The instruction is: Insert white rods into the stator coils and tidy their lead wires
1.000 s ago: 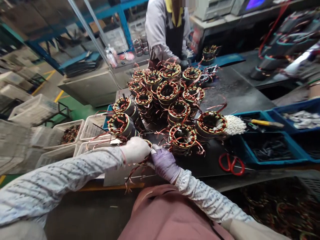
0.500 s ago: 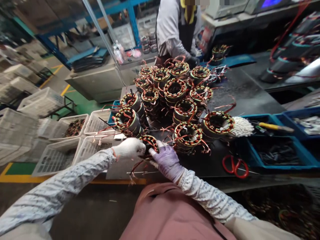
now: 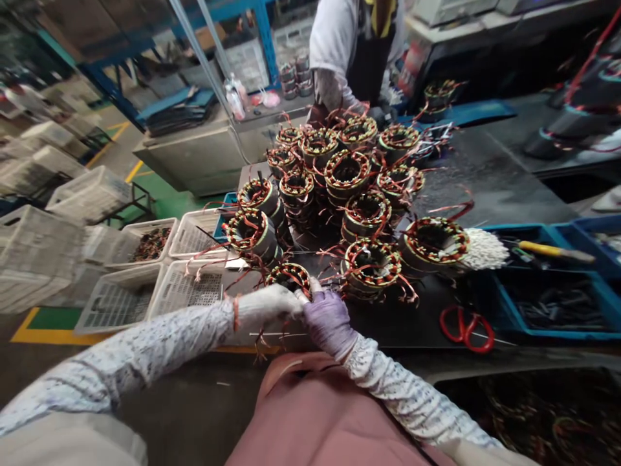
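A wound motor stator point(image 3: 290, 273), a ring with red and yellow-green windings, stands at the table's near edge. My left hand point(image 3: 272, 304), in a white glove, is closed at its near side, fingertips meeting those of my other hand. Whatever is pinched there is hidden. My right hand point(image 3: 330, 320), in a purple glove with pale fingertips, grips the stator's near right side. Loose reddish lead wires point(image 3: 262, 343) hang below my left hand. Just to the right stands another stator point(image 3: 371, 266), its leads spread outward.
Several stacked stators point(image 3: 347, 171) fill the middle. Red-handled scissors point(image 3: 466, 329), a bundle of white ties point(image 3: 485, 249) and a blue bin point(image 3: 553, 301) of dark pieces lie right. White baskets point(image 3: 121, 294) stand left. A co-worker point(image 3: 334, 55) stands across the table.
My left hand has moved right and across the stator's near side, up against my right hand's fingers. My right hand stays at the stator. The view has shifted slightly.
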The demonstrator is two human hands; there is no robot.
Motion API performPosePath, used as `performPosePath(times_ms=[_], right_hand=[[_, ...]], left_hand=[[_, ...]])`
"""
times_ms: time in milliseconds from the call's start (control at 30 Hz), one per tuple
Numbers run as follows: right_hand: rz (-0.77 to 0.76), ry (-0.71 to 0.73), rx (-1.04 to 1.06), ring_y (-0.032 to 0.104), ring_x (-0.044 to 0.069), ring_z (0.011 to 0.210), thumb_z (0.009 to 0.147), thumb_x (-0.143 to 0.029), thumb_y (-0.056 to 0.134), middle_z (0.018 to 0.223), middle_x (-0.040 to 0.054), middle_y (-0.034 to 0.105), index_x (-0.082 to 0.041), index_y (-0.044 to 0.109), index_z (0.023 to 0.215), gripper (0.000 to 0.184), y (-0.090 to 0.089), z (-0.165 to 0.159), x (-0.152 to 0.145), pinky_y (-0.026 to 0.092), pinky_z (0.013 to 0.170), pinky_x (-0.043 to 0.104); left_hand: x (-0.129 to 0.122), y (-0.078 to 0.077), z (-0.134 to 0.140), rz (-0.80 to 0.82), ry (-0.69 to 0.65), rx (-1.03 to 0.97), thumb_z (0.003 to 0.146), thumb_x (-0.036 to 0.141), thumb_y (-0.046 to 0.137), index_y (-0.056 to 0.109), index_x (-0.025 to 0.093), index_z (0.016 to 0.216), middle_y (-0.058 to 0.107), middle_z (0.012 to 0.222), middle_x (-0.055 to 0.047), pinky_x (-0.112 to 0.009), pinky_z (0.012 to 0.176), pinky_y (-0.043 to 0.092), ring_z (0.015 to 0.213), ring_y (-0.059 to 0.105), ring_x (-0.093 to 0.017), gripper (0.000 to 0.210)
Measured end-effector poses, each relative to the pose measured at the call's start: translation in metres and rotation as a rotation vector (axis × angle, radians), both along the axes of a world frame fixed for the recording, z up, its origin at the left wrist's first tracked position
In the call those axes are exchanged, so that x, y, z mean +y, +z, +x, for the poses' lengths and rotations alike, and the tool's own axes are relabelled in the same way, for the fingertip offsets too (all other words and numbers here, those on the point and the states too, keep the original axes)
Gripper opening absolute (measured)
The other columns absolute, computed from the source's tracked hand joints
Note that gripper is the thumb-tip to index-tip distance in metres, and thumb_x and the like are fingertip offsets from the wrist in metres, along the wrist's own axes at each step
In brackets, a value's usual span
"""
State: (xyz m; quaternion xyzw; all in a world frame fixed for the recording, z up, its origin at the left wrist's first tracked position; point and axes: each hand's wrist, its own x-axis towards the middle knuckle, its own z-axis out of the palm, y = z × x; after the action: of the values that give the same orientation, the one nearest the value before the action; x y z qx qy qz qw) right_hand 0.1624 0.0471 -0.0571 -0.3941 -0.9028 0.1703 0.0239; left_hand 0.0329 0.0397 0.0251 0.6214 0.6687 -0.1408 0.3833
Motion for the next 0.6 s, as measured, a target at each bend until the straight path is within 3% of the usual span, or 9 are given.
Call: performPosePath(times_ms=[100, 167, 233, 333, 400, 467, 533, 600], right_hand=[[-0.092, -0.027, 0.162, 0.061, 0.031, 0.1, 0.082, -0.035, 0.058, 0.128, 0.0202, 0.055, -0.016, 0.061, 0.122, 0.044, -0.004, 0.014, 0.004, 0.049, 0.083, 0.043], [-0.158, 0.015, 0.481, 0.056, 0.029, 0.111, 0.082, -0.043, 0.056, 0.134, 0.0154, 0.052, -0.019, 0.06, 0.122, 0.047, -0.01, 0.029, 0.009, 0.047, 0.092, 0.044], [-0.263, -0.024, 0.863, 0.053, 0.025, 0.118, 0.089, -0.046, 0.045, 0.133, 0.0114, 0.053, -0.022, 0.057, 0.125, 0.045, -0.016, 0.037, 0.014, 0.045, 0.098, 0.042], [-0.425, -0.196, 1.185, 0.058, 0.02, 0.114, 0.095, -0.041, 0.032, 0.121, 0.0091, 0.063, -0.021, 0.059, 0.12, 0.042, -0.016, 0.017, 0.026, 0.046, 0.098, 0.038], [-0.457, -0.187, 1.17, 0.058, 0.019, 0.113, 0.095, -0.041, 0.034, 0.119, 0.0078, 0.064, -0.021, 0.062, 0.115, 0.04, -0.007, -0.02, 0.037, 0.045, 0.099, 0.037], [-0.432, -0.077, 1.007, 0.056, 0.019, 0.114, 0.093, -0.039, 0.039, 0.118, 0.0059, 0.065, -0.022, 0.065, 0.11, 0.036, 0.006, -0.061, 0.051, 0.042, 0.102, 0.036], [-0.401, 0.017, 0.793, 0.057, 0.019, 0.11, 0.091, -0.037, 0.044, 0.109, 0.0049, 0.068, -0.023, 0.068, 0.103, 0.031, 0.018, -0.089, 0.061, 0.04, 0.103, 0.038], [-0.39, 0.025, 0.713, 0.059, 0.02, 0.107, 0.091, -0.035, 0.044, 0.104, 0.0049, 0.07, -0.022, 0.068, 0.102, 0.03, 0.024, -0.091, 0.065, 0.042, 0.101, 0.039]], left_hand=[[-0.018, 0.016, -0.011, 0.21, 0.154, -0.365, 0.089, 0.027, 0.036, 0.062, 0.013, 0.09, 0.062, 0.072, -0.001, -0.019, 0.054, 0.045, 0.057, 0.054, -0.009, 0.03], [-0.03, 0.021, -0.026, 0.447, 0.222, -0.543, 0.09, 0.032, 0.036, 0.062, 0.014, 0.088, 0.064, 0.084, -0.005, -0.021, 0.063, 0.048, 0.071, 0.059, -0.011, 0.032], [-0.038, 0.011, -0.038, 0.557, 0.102, -0.444, 0.088, 0.031, 0.043, 0.064, 0.016, 0.081, 0.063, 0.108, -0.008, -0.028, 0.081, 0.049, 0.093, 0.06, -0.016, 0.026], [-0.04, -0.03, -0.036, 0.462, -0.183, -0.035, 0.078, 0.021, 0.057, 0.068, 0.017, 0.086, 0.056, 0.129, -0.01, -0.041, 0.1, 0.041, 0.117, 0.051, -0.026, 0.014], [-0.035, -0.062, -0.027, 0.438, -0.209, 0.095, 0.078, 0.022, 0.058, 0.066, 0.016, 0.1, 0.06, 0.123, -0.012, -0.043, 0.102, 0.04, 0.117, 0.051, -0.027, 0.025], [-0.028, -0.085, -0.02, 0.434, -0.199, 0.062, 0.079, 0.027, 0.057, 0.063, 0.015, 0.111, 0.064, 0.116, -0.013, -0.042, 0.1, 0.042, 0.112, 0.055, -0.027, 0.034], [-0.021, -0.092, -0.02, 0.407, -0.19, -0.015, 0.08, 0.031, 0.057, 0.061, 0.015, 0.114, 0.065, 0.111, -0.013, -0.041, 0.096, 0.044, 0.106, 0.058, -0.027, 0.038], [-0.019, -0.085, -0.028, 0.387, -0.15, -0.05, 0.08, 0.035, 0.057, 0.063, 0.015, 0.109, 0.067, 0.103, -0.013, -0.04, 0.089, 0.047, 0.099, 0.06, -0.027, 0.036]])
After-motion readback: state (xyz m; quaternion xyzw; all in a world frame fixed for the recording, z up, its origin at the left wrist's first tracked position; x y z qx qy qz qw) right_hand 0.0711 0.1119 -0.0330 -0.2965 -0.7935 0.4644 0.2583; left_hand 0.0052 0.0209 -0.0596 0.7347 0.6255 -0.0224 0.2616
